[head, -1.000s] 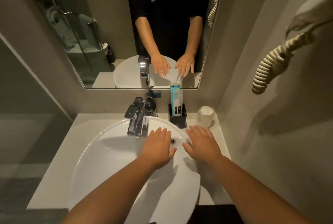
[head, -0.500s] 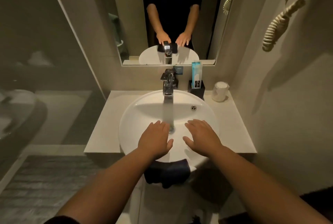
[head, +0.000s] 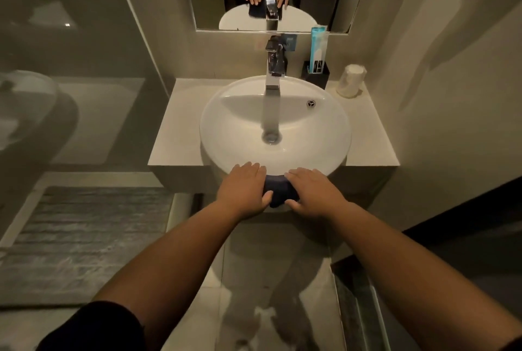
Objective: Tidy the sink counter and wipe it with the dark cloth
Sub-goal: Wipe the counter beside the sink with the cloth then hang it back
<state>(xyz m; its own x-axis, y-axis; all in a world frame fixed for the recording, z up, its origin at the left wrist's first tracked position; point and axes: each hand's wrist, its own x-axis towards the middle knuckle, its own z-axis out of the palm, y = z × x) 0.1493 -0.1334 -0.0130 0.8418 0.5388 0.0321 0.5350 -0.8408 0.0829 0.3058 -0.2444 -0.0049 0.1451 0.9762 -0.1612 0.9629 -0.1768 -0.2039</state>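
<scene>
The dark cloth (head: 279, 191) is hanging over the front rim of the white basin (head: 240, 113), bunched between the two hands, with most of it draping down the outside where nothing supports it. The likeliest slip, as I judge it, is the cloth sliding off the rim to the floor if either hand is lifting before the fingers are closing on it, since the glazed edge is offering little friction. A second risk is at the back of the bench (head: 175, 130): the black holder (head: 317, 75) carrying the tall blue packet (head: 318, 48) and the wrapped cup (head: 351, 80) are standing near the wall, and a broad wiping stroke could be knocking them over unless they are being moved aside first. The tap (head: 274, 68) looks to be running, so a cloth swung through the stream would be getting soaked. The left hand (head: 244, 191) is lying flat, fingers spread forward over the rim, its thumb touching the cloth's left edge. The right hand (head: 312, 192) is likewise open and flat, pressing the cloth's right side. Neither hand is gripping anything yet.
</scene>
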